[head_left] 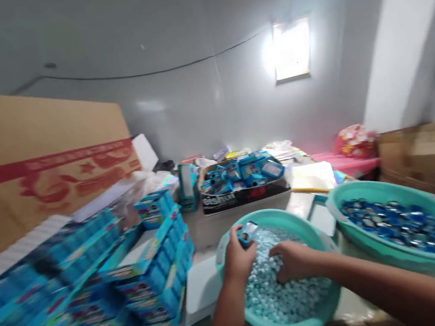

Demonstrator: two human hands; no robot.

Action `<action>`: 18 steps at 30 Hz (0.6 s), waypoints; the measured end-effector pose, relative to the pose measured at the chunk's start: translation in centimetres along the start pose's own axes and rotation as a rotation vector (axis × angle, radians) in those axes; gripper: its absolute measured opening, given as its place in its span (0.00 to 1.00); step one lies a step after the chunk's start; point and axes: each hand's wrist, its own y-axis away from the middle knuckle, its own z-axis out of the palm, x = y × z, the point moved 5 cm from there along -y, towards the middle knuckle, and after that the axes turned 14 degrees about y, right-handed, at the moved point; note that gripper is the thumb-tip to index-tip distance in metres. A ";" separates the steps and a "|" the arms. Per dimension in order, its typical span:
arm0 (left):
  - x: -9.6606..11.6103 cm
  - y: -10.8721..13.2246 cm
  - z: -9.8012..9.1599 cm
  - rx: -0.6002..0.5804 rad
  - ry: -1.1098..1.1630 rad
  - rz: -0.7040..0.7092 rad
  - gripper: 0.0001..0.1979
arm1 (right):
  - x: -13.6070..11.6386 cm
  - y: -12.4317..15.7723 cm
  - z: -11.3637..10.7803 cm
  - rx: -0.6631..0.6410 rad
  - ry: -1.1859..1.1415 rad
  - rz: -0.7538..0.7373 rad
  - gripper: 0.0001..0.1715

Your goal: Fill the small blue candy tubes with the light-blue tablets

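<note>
My left hand (238, 255) is closed round a small blue box (247, 234), held upright over the left part of a turquoise basin (335, 292). The box's upper end looks open. Inside the basin lies a heap of small, shiny, pale pieces (286, 304), too blurred to name. My right hand (294, 260) reaches in from the right, its fingers curled down into the heap and closed on some of the pieces. Its fingertips are partly buried.
A white scale (203, 289) sits left of the basin, beside stacked blue boxes (149, 280). Behind stands a carton (246, 197) of small blue boxes. A second turquoise basin (399, 186) on the right holds blue, shiny pieces. A large cardboard box (42, 123) rises at left.
</note>
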 end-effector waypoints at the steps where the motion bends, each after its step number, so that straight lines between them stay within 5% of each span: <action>1: 0.1 0.0 0.0 0.005 0.003 0.008 0.24 | 0.3 -0.1 0.2 -0.033 0.004 0.007 0.35; 5: 1.3 0.0 -0.4 0.049 0.078 0.168 0.22 | 1.4 -1.0 0.1 -0.082 -0.010 0.066 0.29; 12: 2.7 0.4 0.3 -0.006 0.090 0.258 0.23 | 1.2 -2.2 -3.4 0.039 -0.083 0.014 0.19; 18: 4.3 -2.7 1.3 -0.014 0.083 0.251 0.21 | 1.3 -3.3 -4.5 0.045 -0.177 0.046 0.14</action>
